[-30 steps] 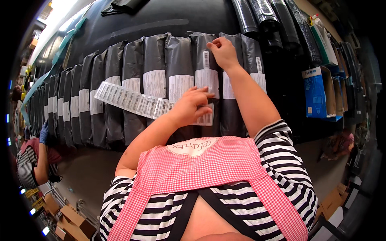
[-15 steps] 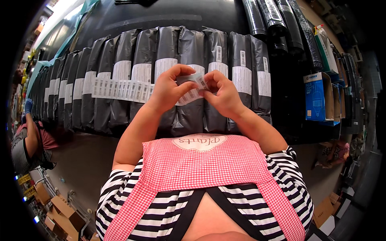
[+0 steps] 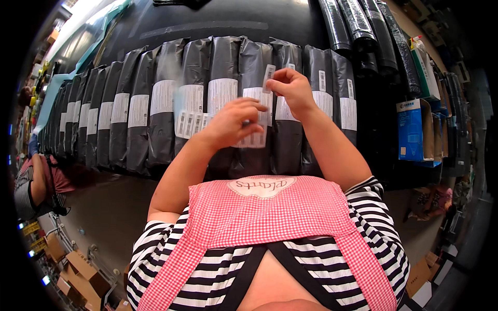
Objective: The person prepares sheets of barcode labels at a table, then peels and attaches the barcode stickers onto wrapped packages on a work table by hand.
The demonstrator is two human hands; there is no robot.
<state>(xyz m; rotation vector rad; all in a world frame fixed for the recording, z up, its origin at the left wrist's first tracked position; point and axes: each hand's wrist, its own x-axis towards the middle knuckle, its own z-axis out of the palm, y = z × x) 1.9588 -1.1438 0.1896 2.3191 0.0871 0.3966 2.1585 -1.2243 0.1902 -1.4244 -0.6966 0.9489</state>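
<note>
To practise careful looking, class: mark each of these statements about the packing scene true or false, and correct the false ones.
1. The right hand pinches a small white label. True.
2. The left hand is empty. False: it holds a strip of labels.
3. The grey parcel bags lie in an overlapping row. True.
4. The bags are bare. False: most that can be seen carry a white label.

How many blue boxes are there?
1: a blue box stands at the right of the table, beside the black bags. More may hide behind it in the dark.
</note>
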